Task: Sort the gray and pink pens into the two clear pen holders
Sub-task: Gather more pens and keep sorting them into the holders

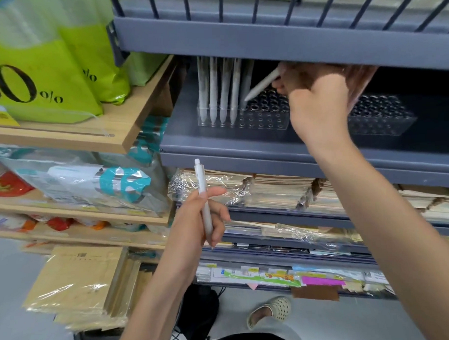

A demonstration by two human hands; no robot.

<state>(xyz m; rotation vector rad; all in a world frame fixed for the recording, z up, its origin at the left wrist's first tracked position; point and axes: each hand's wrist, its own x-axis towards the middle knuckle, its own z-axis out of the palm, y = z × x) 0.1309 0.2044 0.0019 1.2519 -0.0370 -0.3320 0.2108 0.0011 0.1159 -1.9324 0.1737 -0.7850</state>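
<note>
Shop floor, clearly: gray metal shelving [294, 147] stacked with shrink-wrapped notebooks [270, 191], green packs [37, 87] printed "60%" (yellow price tag [0, 118] just beside them), paper labels [273, 273] along a shelf edge.

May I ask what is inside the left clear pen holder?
Upright pale gray pens fill the left end of the clear plastic pen holder; the holes beside them look empty. The right hand covers its right end.

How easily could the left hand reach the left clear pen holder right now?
Probably yes: the left hand, holding a gray pen, has open space up to the left holder, whose front holes are free. The right hand over its right end might crowd it.
</note>
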